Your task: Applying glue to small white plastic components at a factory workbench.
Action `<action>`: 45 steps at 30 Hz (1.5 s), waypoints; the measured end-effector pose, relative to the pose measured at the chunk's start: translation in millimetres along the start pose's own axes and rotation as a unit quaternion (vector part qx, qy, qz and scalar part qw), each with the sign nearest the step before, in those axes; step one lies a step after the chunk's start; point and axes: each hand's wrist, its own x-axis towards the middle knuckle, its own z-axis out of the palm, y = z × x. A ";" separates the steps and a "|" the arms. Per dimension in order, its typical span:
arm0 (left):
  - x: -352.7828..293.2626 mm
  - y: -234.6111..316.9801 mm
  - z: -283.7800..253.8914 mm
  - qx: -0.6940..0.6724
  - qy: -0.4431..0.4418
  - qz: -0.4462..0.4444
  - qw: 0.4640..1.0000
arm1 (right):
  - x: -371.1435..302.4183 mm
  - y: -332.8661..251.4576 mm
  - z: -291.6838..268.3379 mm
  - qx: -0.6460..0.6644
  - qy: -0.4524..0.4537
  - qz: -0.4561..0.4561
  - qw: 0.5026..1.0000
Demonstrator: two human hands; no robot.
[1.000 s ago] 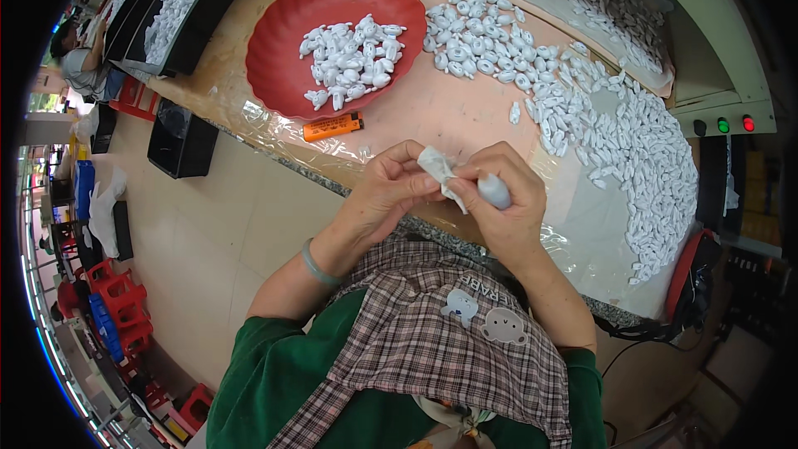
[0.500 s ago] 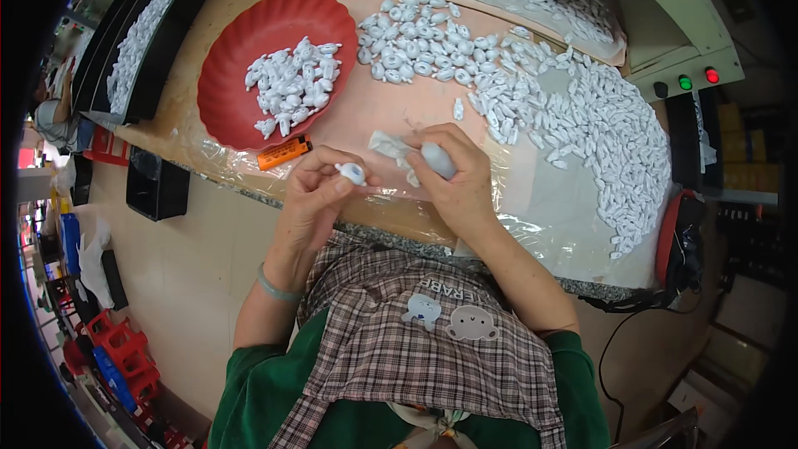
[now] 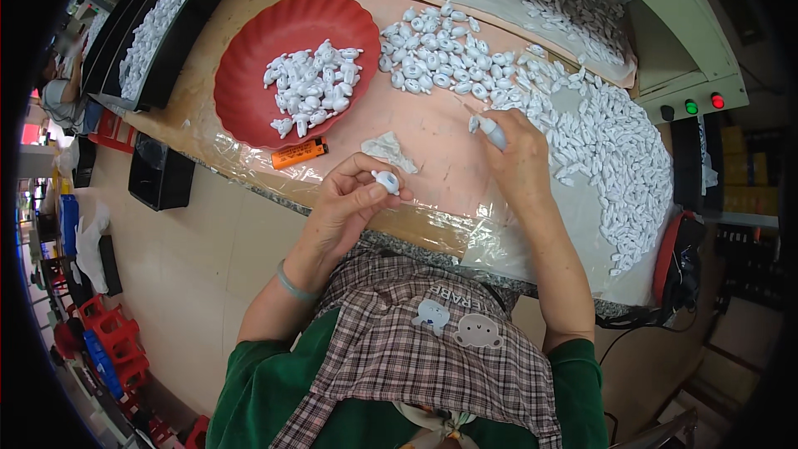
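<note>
My left hand (image 3: 349, 193) pinches a small white figure part (image 3: 386, 182) between thumb and fingertips, its round opening facing up. My right hand (image 3: 519, 154) is closed round a small whitish squeeze bottle (image 3: 495, 134), beside the heap of white parts. A small pale piece (image 3: 474, 123) shows at its fingertips; whether they grip it is unclear. A crumpled white tissue (image 3: 389, 151) lies on the pink sheet between my hands. Round white parts (image 3: 445, 54) lie beyond my right hand, and slender white parts (image 3: 619, 150) spread to its right.
A red fluted bowl (image 3: 237, 91) holds white figure pieces at the left. By its near rim lies an orange lighter (image 3: 299, 153). Black trays (image 3: 179, 46) of white parts stand farther left. A pale green machine housing (image 3: 702, 58) with lit buttons borders the far right.
My right hand, with the squeeze bottle, has moved away from the tissue, to the right and farther toward the white parts. The left hand keeps its part. The whole view has shifted slightly.
</note>
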 end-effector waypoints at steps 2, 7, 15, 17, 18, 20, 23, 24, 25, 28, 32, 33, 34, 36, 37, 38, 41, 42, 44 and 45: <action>-0.9 -0.6 0.0 0.005 0.001 0.002 1.000 | 1.7 -1.9 8.9 -0.074 -0.049 -0.026 0.996; -3.5 -1.1 -1.3 0.010 0.004 -0.005 1.000 | 8.5 0.8 18.9 -0.134 -0.070 -0.028 0.988; -4.1 -3.2 9.4 0.050 -0.009 -0.010 0.999 | -10.3 -13.7 3.1 0.081 -0.044 -0.023 0.995; -3.2 -5.2 8.7 0.060 -0.017 -0.019 0.998 | -22.3 -17.6 -1.4 0.288 -0.093 0.179 0.936; -2.9 -5.8 8.6 0.060 -0.016 -0.020 0.998 | -26.7 -18.8 -3.1 0.288 -0.094 0.180 0.936; -1.9 -8.3 9.6 0.060 -0.020 -0.034 0.997 | -34.5 -20.3 -5.9 0.432 -0.132 0.252 0.856; -0.2 -15.0 17.3 0.056 -0.034 -0.020 0.998 | -46.6 -30.5 -3.8 0.540 -0.134 0.285 0.781; 0.4 -16.5 20.4 0.056 -0.035 -0.021 0.998 | -50.0 -33.2 -1.5 0.540 -0.132 0.286 0.781; 0.8 -17.3 23.6 0.057 -0.039 -0.025 0.997 | -53.5 -35.3 1.8 0.553 -0.135 0.294 0.768; 1.0 -18.3 25.3 0.052 -0.043 -0.031 0.997 | -60.0 -37.1 5.4 0.572 -0.133 0.304 0.750; 2.2 -18.8 20.9 0.041 -0.062 -0.036 0.997 | -65.5 -40.2 7.3 0.543 -0.120 0.263 0.789; 2.5 -19.4 20.3 0.041 -0.061 -0.036 0.997 | -66.4 -42.2 6.8 0.534 -0.113 0.233 0.805; 2.9 -20.2 20.0 0.018 -0.058 -0.041 0.997 | -67.1 -41.9 5.9 0.534 -0.114 0.233 0.805; 3.3 -20.5 19.2 -0.005 -0.054 -0.047 0.997 | -68.0 -39.6 3.2 0.501 -0.142 0.225 0.823; 3.5 -20.4 18.7 -0.016 -0.053 -0.057 0.997 | -68.4 -40.4 1.9 0.501 -0.143 0.225 0.823; 3.6 -20.3 18.4 -0.026 -0.052 -0.067 0.996 | -68.7 -42.0 0.0 0.490 -0.144 0.228 0.829; 2.8 -21.0 17.8 -0.032 -0.046 -0.069 0.996 | -70.1 -41.8 -3.6 0.470 -0.151 0.234 0.838; 3.3 -21.3 16.4 -0.032 -0.046 -0.069 0.996 | -70.4 -41.4 -4.4 0.461 -0.156 0.238 0.841; 4.6 -22.1 12.6 -0.053 -0.043 -0.072 0.995 | -71.4 -43.8 -7.4 0.445 -0.158 0.213 0.856; 4.3 -22.1 13.1 -0.053 -0.042 -0.072 0.995 | -71.8 -44.6 -8.5 0.428 -0.158 0.188 0.870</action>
